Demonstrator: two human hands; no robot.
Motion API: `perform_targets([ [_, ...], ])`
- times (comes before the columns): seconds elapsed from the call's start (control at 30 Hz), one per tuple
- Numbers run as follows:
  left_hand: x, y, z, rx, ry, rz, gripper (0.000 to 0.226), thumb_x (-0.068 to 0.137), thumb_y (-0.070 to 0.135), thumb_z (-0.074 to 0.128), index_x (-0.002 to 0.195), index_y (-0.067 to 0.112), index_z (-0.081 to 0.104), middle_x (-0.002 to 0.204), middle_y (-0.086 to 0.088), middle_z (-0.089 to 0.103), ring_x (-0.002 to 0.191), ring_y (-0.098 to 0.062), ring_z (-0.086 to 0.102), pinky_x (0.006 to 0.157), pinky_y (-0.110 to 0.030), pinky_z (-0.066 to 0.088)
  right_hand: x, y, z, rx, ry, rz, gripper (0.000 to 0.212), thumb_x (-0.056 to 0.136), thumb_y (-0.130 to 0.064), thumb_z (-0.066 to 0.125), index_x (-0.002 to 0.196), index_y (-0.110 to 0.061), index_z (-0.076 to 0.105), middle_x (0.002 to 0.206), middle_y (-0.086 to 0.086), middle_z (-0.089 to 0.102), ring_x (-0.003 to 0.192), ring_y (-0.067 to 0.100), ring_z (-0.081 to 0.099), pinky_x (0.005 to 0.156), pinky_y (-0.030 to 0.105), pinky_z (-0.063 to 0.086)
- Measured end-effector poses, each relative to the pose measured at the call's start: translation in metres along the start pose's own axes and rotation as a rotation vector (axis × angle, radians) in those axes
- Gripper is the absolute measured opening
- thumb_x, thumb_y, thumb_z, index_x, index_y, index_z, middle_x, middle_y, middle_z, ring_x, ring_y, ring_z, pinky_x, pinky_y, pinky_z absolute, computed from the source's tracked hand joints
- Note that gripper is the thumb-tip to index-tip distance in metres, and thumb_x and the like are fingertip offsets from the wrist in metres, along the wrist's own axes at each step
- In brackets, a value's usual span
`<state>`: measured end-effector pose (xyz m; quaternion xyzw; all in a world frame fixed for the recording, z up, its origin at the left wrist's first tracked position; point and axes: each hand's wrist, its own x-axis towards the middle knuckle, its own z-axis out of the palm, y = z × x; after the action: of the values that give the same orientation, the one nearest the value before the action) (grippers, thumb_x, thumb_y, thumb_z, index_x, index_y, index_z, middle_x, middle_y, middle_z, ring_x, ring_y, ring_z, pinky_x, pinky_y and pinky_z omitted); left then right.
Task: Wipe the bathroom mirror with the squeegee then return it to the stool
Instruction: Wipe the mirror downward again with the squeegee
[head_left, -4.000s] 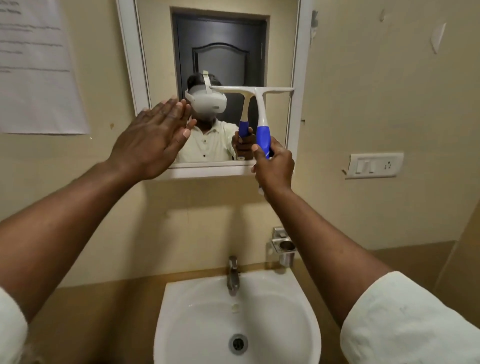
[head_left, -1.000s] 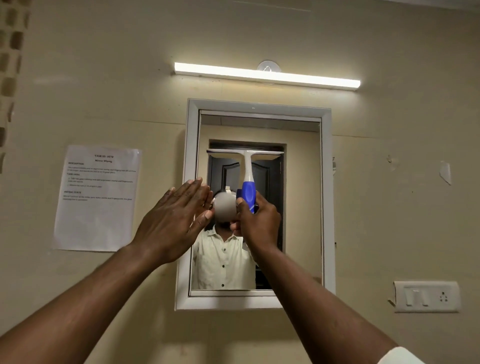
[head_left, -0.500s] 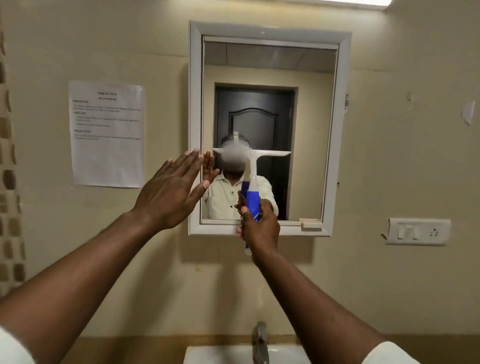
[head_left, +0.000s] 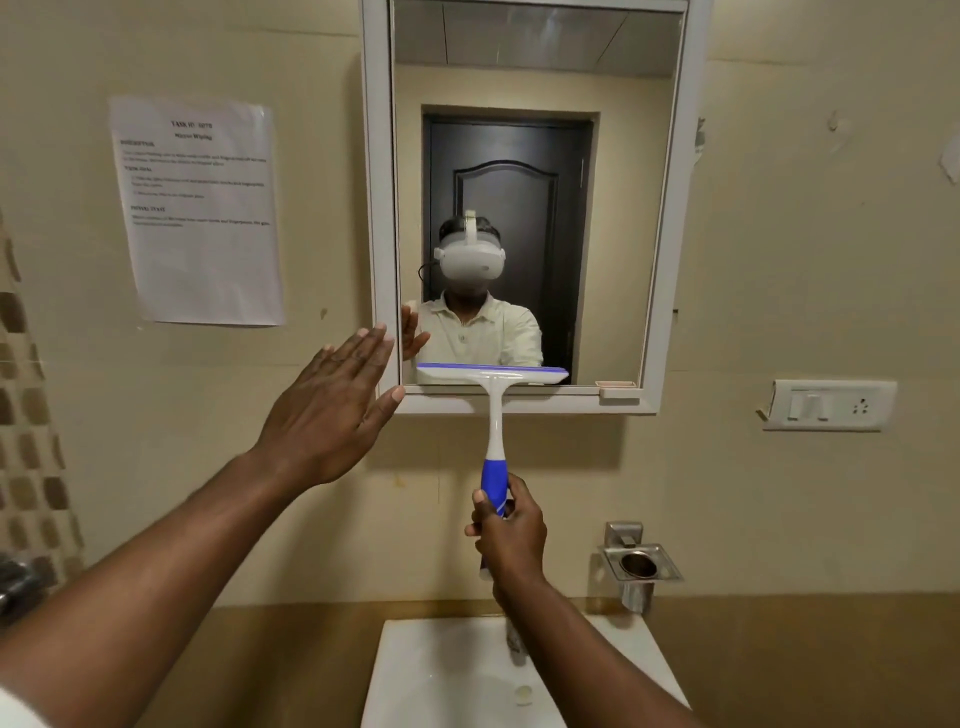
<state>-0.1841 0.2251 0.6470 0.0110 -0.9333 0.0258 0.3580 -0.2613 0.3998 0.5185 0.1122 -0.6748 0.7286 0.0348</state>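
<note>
The squeegee (head_left: 493, 395) stands upright in front of the wall, its white blade bar level at the bottom edge of the mirror (head_left: 535, 182) glass, just above the lower rail of the white frame. Its white neck runs down to a blue grip. The right hand (head_left: 511, 535) is wrapped around that blue grip, fingers curled shut on it, with the thumb lying up along the handle. The left hand (head_left: 332, 410) is spread flat with fingers straight and together, holding nothing; its fingertips reach the left rail of the mirror frame, though whether they touch it cannot be told.

In the glass appear a person in a pale shirt, a white headset and a dark door behind. A printed sheet of paper (head_left: 200, 213) is stuck to the wall left of the mirror. A white switch plate (head_left: 828, 405) sits on the wall to the right. Lower right, a metal cup holder (head_left: 641, 566) is fixed to the wall. Below the right forearm is a white sink (head_left: 415, 675), its tap partly hidden by the arm.
</note>
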Motion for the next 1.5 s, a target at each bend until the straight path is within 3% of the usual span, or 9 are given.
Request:
perform_targets([
  [0.23,-0.022,-0.004,0.017,0.002,-0.066,-0.028,0.07,0.088,0.058,0.006,0.149,0.024,0.002,0.158,0.009,-0.002,0.142,-0.001,-0.006,0.118,-0.028,0.002,-0.01,0.011,-0.006,-0.01,-0.019,0.005,0.031,0.089,-0.016,0.062,0.119,-0.019,0.054,0.101,0.018,0.062,0.071,0.023,0.062,0.056,0.026,0.049],
  [0.43,-0.015,-0.011,0.003,0.005,0.001,-0.027,0.074,0.086,0.061,0.002,0.149,0.024,0.003,0.155,0.013,-0.006,0.138,0.004,-0.011,0.115,-0.024,-0.003,0.003,-0.023,0.0,0.004,-0.023,-0.133,0.013,0.089,-0.02,0.062,0.102,-0.018,0.06,0.078,0.011,0.061,0.056,0.011,0.06,0.058,0.03,0.052],
  [0.6,0.013,-0.015,-0.023,0.008,0.085,-0.029,0.073,0.084,0.062,0.0,0.148,0.026,-0.002,0.155,0.014,-0.009,0.14,0.001,-0.011,0.116,-0.025,-0.003,0.047,-0.121,0.022,0.048,0.013,-0.318,0.024,0.089,-0.024,0.062,0.112,-0.023,0.058,0.09,0.007,0.067,0.07,0.016,0.065,0.061,0.029,0.058],
  [0.7,0.029,-0.011,-0.037,0.008,0.147,-0.018,0.073,0.083,0.063,-0.002,0.147,0.027,-0.006,0.155,0.015,-0.011,0.139,0.003,-0.013,0.115,-0.023,-0.006,0.069,-0.192,0.037,0.057,0.021,-0.455,0.03,0.089,-0.024,0.062,0.118,-0.015,0.057,0.096,0.011,0.067,0.077,0.024,0.068,0.066,0.035,0.06],
  [0.97,0.059,-0.007,-0.059,0.017,0.256,0.022,0.068,0.088,0.061,0.003,0.147,0.03,-0.009,0.154,0.016,-0.014,0.14,0.002,-0.016,0.113,-0.021,-0.009,0.085,-0.305,0.069,0.219,-0.059,-0.439,0.051,0.09,-0.022,0.061,0.136,-0.018,0.04,0.093,0.016,0.061,0.062,0.016,0.058,0.062,0.032,0.056],
  [1.1,0.067,-0.015,-0.066,0.034,0.281,0.018,0.067,0.088,0.06,0.004,0.147,0.03,-0.01,0.154,0.016,-0.016,0.139,0.003,-0.017,0.113,-0.021,-0.009,0.092,-0.318,0.08,0.239,-0.033,-0.434,0.05,0.091,-0.023,0.059,0.137,-0.02,0.04,0.099,0.018,0.063,0.063,0.017,0.059,0.06,0.031,0.056],
  [1.27,0.07,-0.028,-0.068,0.05,0.289,0.008,0.064,0.093,0.056,0.011,0.147,0.029,-0.008,0.154,0.016,-0.016,0.137,0.003,-0.02,0.112,-0.021,-0.012,0.102,-0.321,0.079,0.233,-0.026,-0.437,0.048,0.092,-0.023,0.058,0.136,-0.019,0.04,0.09,0.016,0.06,0.06,0.016,0.057,0.062,0.032,0.054],
  [1.4,0.07,-0.035,-0.063,0.049,0.275,-0.01,0.065,0.091,0.058,0.007,0.147,0.029,-0.009,0.155,0.015,-0.015,0.139,0.002,-0.018,0.113,-0.022,-0.011,0.108,-0.314,0.074,0.167,0.005,-0.456,0.057,0.09,-0.022,0.06,0.141,-0.018,0.035,0.107,0.024,0.062,0.067,0.021,0.059,0.071,0.039,0.058],
  [1.5,0.067,-0.038,-0.056,0.058,0.252,-0.027,0.069,0.087,0.061,0.0,0.147,0.029,-0.011,0.155,0.015,-0.016,0.139,0.002,-0.019,0.113,-0.021,-0.012,0.108,-0.301,0.071,0.127,0.038,-0.473,0.054,0.09,-0.023,0.06,0.139,-0.016,0.038,0.106,0.022,0.064,0.072,0.023,0.062,0.078,0.045,0.059],
])
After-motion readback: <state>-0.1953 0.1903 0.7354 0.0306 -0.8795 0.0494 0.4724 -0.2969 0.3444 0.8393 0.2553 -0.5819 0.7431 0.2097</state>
